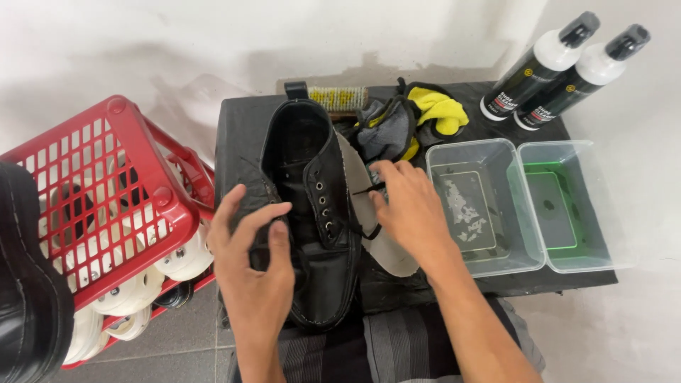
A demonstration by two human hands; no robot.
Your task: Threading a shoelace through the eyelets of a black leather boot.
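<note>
Right hand [408,206]: closed at the fingertips on a black lace [358,228], pinching it just beside the eyelets; the rest of the hand rests over the pale insole [386,248] that lies at the shoe's 3 o'clock side. Left hand [250,245]: fingers spread and pressed flat on the shoe's 9 o'clock flank, bracing rather than clasping it. Black shoe [312,213]: lies sole-down at the middle of the black table [237,128], toe towards 6 o'clock, opening towards 12; dark matte upper, a row of metal eyelets, pale stitching round the toe edge, some scuffing. Likely light; the upper looks soft enough to fold under pressure while the sole should stay stiff, so a hold across the flank or heel seems steadiest. The lace is thin and limp, best taken near an eyelet. At 12 o'clock of the shoe: a brush [333,98]. At 1 o'clock: grey and yellow cloths [418,117]. At 3 o'clock: two clear tubs [528,206], side by side, touching. At 2 o'clock, beyond them: two spray bottles [567,67], black with white shoulders. At 9 o'clock: a red basket [117,191] holding pale-soled shoes.
</note>
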